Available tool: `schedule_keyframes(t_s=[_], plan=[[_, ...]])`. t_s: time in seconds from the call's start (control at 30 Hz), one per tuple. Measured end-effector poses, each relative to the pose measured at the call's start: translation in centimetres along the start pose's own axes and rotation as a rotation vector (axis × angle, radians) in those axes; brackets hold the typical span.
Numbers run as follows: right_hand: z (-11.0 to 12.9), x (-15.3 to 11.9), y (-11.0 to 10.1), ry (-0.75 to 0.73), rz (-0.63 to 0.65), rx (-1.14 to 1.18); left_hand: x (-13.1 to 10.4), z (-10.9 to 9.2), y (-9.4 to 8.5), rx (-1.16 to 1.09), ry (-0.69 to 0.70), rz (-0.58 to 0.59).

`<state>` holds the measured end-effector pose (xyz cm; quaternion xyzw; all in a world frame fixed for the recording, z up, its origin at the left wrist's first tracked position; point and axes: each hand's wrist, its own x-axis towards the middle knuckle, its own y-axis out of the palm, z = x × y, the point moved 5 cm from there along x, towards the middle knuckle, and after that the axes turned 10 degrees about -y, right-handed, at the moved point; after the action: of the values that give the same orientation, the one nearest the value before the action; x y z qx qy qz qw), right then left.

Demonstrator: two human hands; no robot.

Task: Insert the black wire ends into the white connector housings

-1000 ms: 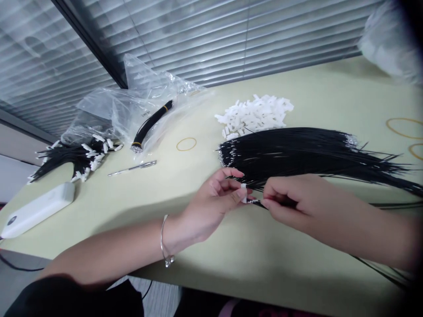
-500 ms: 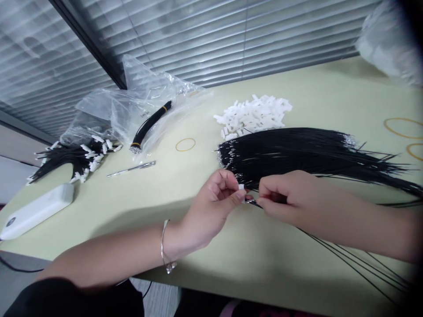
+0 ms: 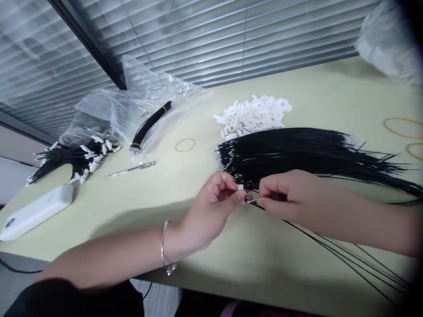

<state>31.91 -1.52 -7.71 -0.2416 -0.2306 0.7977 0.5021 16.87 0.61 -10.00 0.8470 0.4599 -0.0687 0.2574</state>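
My left hand (image 3: 214, 207) pinches a small white plastic connector housing (image 3: 241, 188) between thumb and fingers. Just to its right, my right hand (image 3: 287, 193) is closed on thin black wires (image 3: 253, 202) whose metal-tipped ends point at the housing. Whether any tip sits inside the housing is too small to tell. Several of these wires trail from under my right hand toward the lower right. Right behind both hands lies a thick spread of black wires (image 3: 284, 149) with silvery crimped ends. Beyond it is a heap of white housings (image 3: 254, 114).
On the left are wires with white housings fitted (image 3: 72, 158), a white oblong case (image 3: 38, 211) and a pen-like metal tool (image 3: 131, 169). A banded wire bundle (image 3: 150, 125) rests on clear plastic bags (image 3: 112, 105). Rubber bands (image 3: 185, 145) lie about. Window blinds (image 3: 198, 39) border the table's back.
Both hands stay almost in place. The wires trailing below my right hand have shifted slightly, and more of their length shows beside my fingers.
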Motion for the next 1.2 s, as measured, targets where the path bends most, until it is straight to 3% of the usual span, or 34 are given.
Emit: schedule_keyframes(t_s=[0.6, 0.87, 1.2], plan=[[0.0, -0.2, 0.2, 0.023, -0.003, -0.019, -0.2, -0.2, 0.3, 0.06, 0.02, -0.025], [0.7, -0.3, 0.0, -0.005, -0.022, -0.152, -0.3, -0.3, 0.3, 0.129, 0.045, -0.055], [1.1, -0.3, -0.1, -0.024, -0.014, -0.199, -0.4, -0.6, 0.8, 0.086, 0.076, 0.004]])
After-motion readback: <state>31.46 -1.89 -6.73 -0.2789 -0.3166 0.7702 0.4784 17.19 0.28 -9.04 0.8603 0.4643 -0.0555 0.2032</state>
